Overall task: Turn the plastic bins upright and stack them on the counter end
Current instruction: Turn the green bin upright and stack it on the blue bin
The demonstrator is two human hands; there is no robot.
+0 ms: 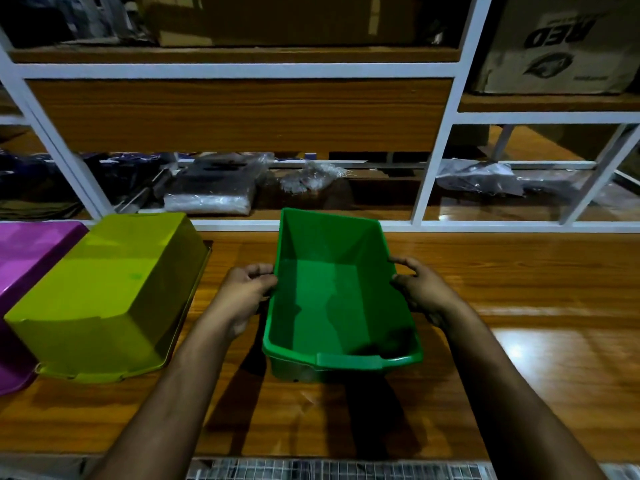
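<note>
A green plastic bin (336, 296) is upright with its mouth facing up, above the middle of the wooden counter (519, 323). My left hand (246, 296) grips its left rim and my right hand (419, 289) grips its right rim. The bin tilts slightly, its far end raised. To the left a yellow-green bin (110, 296) lies upside down on the counter. Past it, at the left edge, a purple bin (24, 265) also lies upside down, partly cut off by the frame.
A white-framed shelf unit (436, 161) rises behind the counter, holding plastic-wrapped packages (214, 188) and a cardboard box (561, 46). The counter stretches on to the right of the green bin. A wire grille (329, 471) runs along the near edge.
</note>
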